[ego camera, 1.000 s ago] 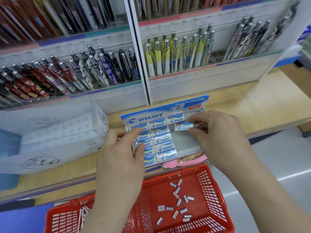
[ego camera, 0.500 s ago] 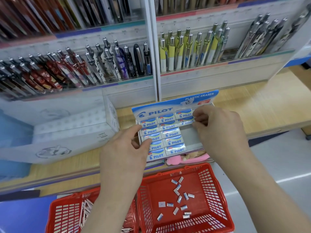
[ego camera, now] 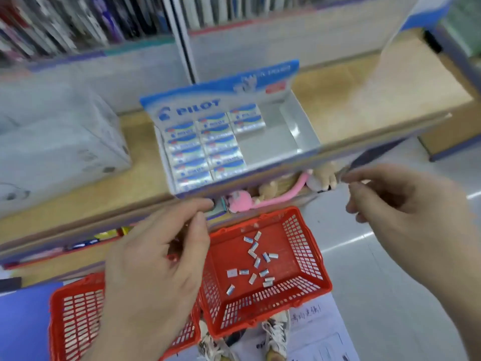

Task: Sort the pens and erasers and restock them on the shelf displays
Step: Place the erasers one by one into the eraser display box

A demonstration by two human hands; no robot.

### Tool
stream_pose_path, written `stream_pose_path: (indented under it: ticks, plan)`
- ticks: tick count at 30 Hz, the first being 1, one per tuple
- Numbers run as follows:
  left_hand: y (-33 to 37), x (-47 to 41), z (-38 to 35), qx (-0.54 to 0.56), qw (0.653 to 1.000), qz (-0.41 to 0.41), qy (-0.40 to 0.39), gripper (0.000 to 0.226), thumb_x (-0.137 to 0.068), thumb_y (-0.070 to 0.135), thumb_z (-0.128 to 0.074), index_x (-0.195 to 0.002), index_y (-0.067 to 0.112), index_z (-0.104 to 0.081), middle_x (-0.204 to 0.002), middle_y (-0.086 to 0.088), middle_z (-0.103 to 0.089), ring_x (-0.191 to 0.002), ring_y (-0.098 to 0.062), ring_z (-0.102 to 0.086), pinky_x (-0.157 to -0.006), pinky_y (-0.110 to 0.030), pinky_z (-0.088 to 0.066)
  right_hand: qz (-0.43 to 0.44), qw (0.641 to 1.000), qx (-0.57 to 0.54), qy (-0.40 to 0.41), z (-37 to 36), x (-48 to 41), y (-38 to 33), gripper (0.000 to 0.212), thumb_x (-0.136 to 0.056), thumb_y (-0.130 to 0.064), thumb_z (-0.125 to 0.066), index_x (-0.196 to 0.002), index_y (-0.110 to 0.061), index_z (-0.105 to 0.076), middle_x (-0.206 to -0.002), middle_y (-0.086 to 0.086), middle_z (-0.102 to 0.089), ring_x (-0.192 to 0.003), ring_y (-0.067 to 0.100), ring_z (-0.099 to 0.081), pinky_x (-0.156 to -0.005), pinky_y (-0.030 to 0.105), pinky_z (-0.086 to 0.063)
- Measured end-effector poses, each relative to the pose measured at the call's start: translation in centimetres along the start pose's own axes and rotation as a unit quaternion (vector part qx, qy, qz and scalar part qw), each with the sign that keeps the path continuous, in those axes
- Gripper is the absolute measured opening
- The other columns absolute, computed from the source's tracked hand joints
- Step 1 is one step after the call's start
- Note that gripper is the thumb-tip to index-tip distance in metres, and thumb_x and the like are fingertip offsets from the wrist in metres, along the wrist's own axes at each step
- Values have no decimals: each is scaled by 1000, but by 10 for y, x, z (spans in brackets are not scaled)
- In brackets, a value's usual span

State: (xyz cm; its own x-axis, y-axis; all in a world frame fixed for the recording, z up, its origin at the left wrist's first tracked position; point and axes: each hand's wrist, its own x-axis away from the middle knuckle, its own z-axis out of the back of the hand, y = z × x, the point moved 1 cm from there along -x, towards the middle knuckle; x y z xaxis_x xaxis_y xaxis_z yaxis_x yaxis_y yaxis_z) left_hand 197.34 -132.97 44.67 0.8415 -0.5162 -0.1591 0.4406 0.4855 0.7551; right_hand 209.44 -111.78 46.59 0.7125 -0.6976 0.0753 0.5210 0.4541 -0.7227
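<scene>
A blue and white Pilot eraser display box stands on the wooden shelf. Its left two columns are packed with wrapped erasers, the third column has two, and the right part is bare. Below it a red basket holds several loose small erasers. My left hand hovers above the gap between the two baskets, fingers loosely curled, holding nothing. My right hand is out to the right of the basket, fingers relaxed and empty. Pens in the racks above are blurred.
A second red basket sits at the lower left. A white carton lies on the shelf left of the display box. Pink and tan plush toys hang under the shelf edge. Shoes and papers are on the floor.
Both hands have pulled back from the display box and down toward the baskets. An eraser now sits second in the third column. The camera has tilted downward.
</scene>
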Motion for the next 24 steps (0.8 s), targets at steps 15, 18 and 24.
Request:
stream_pose_path:
  ticks: [15, 18, 24]
  plan:
    - [-273, 163, -264, -97, 903, 262, -326, 16, -83, 12, -63, -87, 25, -72, -85, 13, -69, -80, -2, -60, -69, -13, -36, -174, 968, 64, -169, -228, 79, 324, 16, -82, -10, -62, -92, -17, -73, -90, -1, -73, -82, 17, -65, -77, 26, -47]
    - [-350, 188, -327, -130, 887, 264, -355, 16, -81, 10, -63, -87, 20, -74, -88, 5, -73, -85, -9, -66, -74, -19, -44, -157, 969, 74, -178, -289, 76, 381, 21, -83, -8, -61, -99, -13, -73, -96, 4, -73, -90, 21, -66, -79, 25, -44]
    - [-461, 206, -429, -237, 894, 184, -334, 49, -74, 14, -69, -121, 22, -58, -115, -11, -61, -109, -30, -54, -96, -35, -40, -177, 949, 127, -228, -412, 41, 482, 30, -79, -17, -65, -109, -19, -64, -99, 6, -68, -94, 26, -64, -72, 24, -42]
